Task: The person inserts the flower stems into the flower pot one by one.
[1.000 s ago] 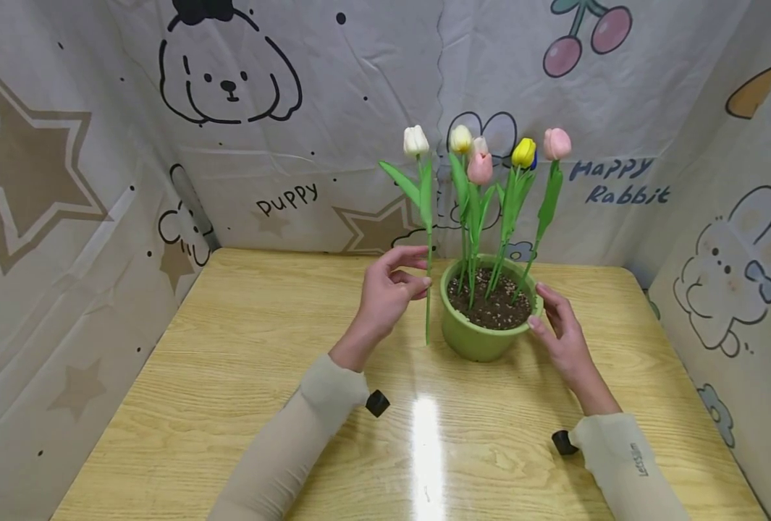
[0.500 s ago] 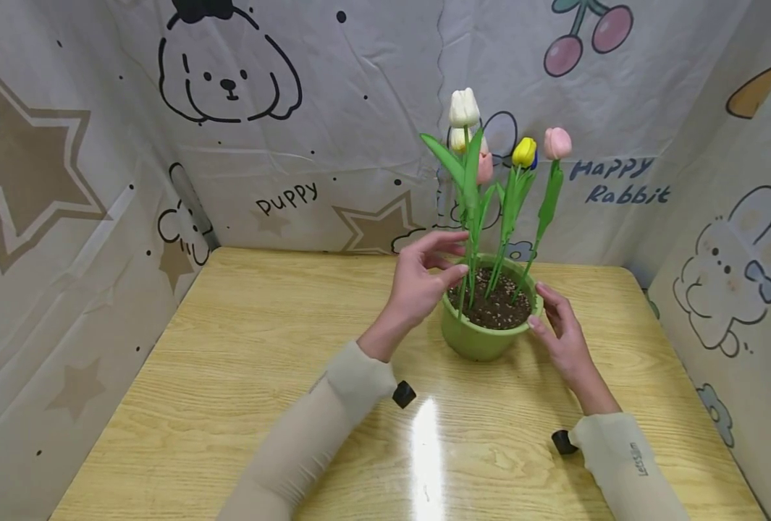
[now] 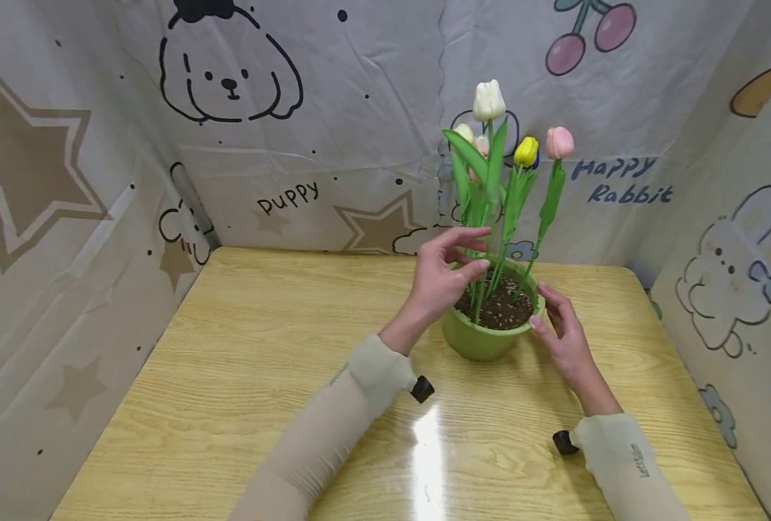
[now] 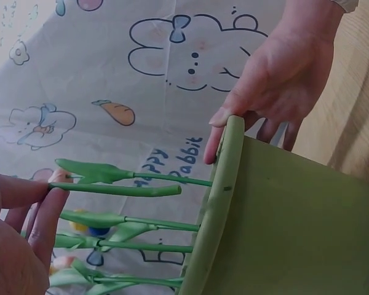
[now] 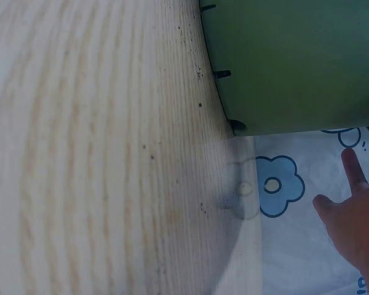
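Note:
My left hand [image 3: 444,275] pinches the green stem of a white artificial tulip [image 3: 489,101] between thumb and fingers. In the left wrist view this stem [image 4: 123,188] ends in the air, short of the pot's rim. My right hand [image 3: 564,333] holds the right rim of a green flower pot [image 3: 479,344] with thumb and forefinger; its other fingers [image 5: 352,169] hang beside the pot. Dark soil [image 3: 505,311] fills the pot. Several tulips stand in it, among them a yellow one [image 3: 525,152] and a pink one [image 3: 559,142]; the held tulip partly covers others.
The pot stands on a wooden table [image 3: 261,347] toward its back. Printed cloth walls [image 3: 372,72] close off the back and both sides. A small black camera [image 3: 422,389] sits at each sleeve cuff.
My left hand has carried the white tulip from left of the pot rightward over it, with the stem now in front of the standing tulips. My right hand has stayed at the rim.

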Available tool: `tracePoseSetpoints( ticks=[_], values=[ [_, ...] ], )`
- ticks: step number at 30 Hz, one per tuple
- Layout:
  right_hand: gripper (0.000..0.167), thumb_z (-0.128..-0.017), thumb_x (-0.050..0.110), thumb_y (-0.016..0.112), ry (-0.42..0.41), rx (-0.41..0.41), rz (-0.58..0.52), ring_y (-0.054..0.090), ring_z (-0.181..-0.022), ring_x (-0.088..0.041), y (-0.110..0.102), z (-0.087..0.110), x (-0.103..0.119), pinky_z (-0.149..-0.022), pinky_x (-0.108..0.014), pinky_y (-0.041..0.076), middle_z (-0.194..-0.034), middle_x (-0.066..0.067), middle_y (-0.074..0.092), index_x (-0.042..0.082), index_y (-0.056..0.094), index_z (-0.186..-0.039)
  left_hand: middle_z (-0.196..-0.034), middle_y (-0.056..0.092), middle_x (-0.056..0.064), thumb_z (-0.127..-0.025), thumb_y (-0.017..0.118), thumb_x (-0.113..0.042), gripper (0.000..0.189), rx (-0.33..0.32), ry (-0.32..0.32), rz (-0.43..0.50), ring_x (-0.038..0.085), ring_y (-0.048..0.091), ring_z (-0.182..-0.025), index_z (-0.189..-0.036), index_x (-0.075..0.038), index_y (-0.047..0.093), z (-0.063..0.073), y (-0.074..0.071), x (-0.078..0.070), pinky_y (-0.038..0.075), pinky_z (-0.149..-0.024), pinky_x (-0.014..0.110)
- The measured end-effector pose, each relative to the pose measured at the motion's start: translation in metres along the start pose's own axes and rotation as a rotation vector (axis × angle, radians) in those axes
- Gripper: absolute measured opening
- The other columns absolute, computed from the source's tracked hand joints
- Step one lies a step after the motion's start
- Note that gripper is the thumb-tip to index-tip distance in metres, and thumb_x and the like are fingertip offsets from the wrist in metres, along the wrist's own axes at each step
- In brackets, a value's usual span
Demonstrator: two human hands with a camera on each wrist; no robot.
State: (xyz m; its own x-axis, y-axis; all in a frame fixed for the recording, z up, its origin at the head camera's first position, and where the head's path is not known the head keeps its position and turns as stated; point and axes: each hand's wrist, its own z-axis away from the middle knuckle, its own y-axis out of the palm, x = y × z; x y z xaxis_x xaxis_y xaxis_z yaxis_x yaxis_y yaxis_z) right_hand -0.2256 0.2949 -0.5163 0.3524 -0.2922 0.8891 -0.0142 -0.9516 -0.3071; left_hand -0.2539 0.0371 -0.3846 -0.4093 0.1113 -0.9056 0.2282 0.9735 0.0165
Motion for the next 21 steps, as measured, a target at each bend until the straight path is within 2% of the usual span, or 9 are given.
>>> tracePoseSetpoints(
  ticks=[4, 13, 21],
  values=[
    [0.057, -0.107, 0.006, 0.053, 0.008, -0.005, 0.007, 0.033, -0.142, 0.004, 0.0, 0.0, 0.001, -0.114, -0.004, 0.027, -0.167, -0.016, 0.028, 0.007, 0.031, -0.16, -0.113, 0.071, 0.02, -0.088, 0.074, 0.01, 0.043, 0.003, 0.017, -0.01, 0.02, 0.07, -0.08, -0.129, -0.003, 0.069, -0.003, 0.006, 0.003, 0.065, -0.071, 0.035],
    [0.057, -0.107, 0.004, 0.052, -0.005, -0.001, -0.009, 0.035, -0.14, 0.005, 0.002, 0.0, -0.002, -0.114, -0.004, 0.028, -0.165, -0.013, 0.03, 0.005, 0.032, -0.16, -0.111, 0.074, 0.019, -0.089, 0.074, 0.009, 0.039, 0.011, 0.133, -0.06, 0.018, 0.073, -0.089, -0.127, -0.001, 0.07, -0.011, 0.022, 0.015, 0.063, -0.08, 0.027],
    [0.057, -0.107, 0.004, 0.052, -0.009, -0.004, 0.0, 0.034, -0.14, 0.005, 0.001, -0.001, -0.002, -0.114, -0.005, 0.028, -0.165, -0.014, 0.03, 0.005, 0.032, -0.16, -0.114, 0.075, 0.016, -0.091, 0.073, 0.007, 0.039, 0.015, 0.148, -0.062, 0.021, 0.073, -0.091, -0.127, -0.004, 0.07, -0.016, 0.035, 0.022, 0.062, -0.083, 0.026]
  ],
)
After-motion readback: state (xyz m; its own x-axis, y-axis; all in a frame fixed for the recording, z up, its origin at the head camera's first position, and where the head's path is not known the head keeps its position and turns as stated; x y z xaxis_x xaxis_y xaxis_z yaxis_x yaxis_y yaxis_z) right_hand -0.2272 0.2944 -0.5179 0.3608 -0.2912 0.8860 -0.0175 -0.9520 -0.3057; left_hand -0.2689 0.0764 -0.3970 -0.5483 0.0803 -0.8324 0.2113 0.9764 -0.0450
